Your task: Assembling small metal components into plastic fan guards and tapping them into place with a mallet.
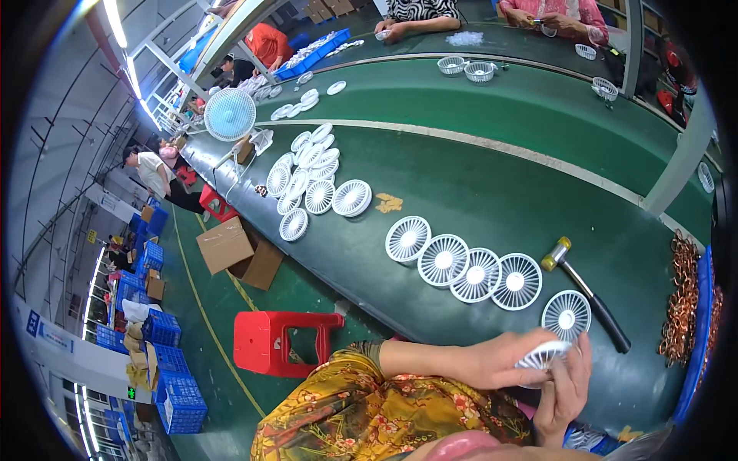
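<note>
Close to my body, a small white fan grille (544, 354) with radial slats is tilted between my hands. My left hand (492, 359) comes in from the left and closes its fingers on the grille's near side. The fingers of my right hand (567, 392) are curled against its right side, partly hidden and slightly blurred. Just beyond them a flat white grille (566, 315) lies on the green bench (492, 200). Leftward from it runs an overlapping row of similar grilles (477, 274). A mallet (590, 296) with a yellow head and black handle lies to the right.
Copper-coloured rings (680, 300) are heaped beside a blue tray (698, 338) at the right. More grilles (319, 197) are piled to the left, near a small desk fan (230, 114). A conveyor belt (530, 115) runs beyond the bench. Co-workers sit across it. A red stool (265, 343) stands at left.
</note>
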`<act>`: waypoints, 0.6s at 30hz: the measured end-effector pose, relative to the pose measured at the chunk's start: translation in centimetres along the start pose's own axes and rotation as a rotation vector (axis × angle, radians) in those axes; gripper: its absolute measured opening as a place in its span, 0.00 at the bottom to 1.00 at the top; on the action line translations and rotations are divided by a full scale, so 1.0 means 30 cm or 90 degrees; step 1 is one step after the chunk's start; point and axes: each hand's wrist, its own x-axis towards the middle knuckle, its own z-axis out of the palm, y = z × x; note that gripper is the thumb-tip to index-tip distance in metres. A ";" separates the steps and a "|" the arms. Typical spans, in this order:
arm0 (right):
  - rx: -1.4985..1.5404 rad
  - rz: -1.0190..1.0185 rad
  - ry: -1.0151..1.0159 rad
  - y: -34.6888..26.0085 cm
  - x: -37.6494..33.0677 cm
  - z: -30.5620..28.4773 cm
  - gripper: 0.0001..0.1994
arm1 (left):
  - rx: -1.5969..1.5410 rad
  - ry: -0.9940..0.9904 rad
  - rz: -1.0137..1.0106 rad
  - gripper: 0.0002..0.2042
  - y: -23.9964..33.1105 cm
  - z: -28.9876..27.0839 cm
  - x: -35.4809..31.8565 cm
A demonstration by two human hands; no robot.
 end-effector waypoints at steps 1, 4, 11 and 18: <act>0.056 0.060 0.021 0.017 -0.024 0.000 0.19 | 0.074 -0.001 0.074 0.23 -0.019 0.008 0.029; 0.173 0.228 0.026 0.051 -0.009 -0.012 0.27 | 0.169 0.036 0.236 0.22 -0.055 0.014 0.083; 0.267 0.274 -0.007 0.122 -0.083 0.009 0.27 | 0.171 0.066 0.212 0.20 -0.123 0.040 0.071; 0.143 0.228 0.057 0.068 -0.053 0.013 0.20 | 0.184 0.026 0.195 0.19 -0.094 0.032 0.064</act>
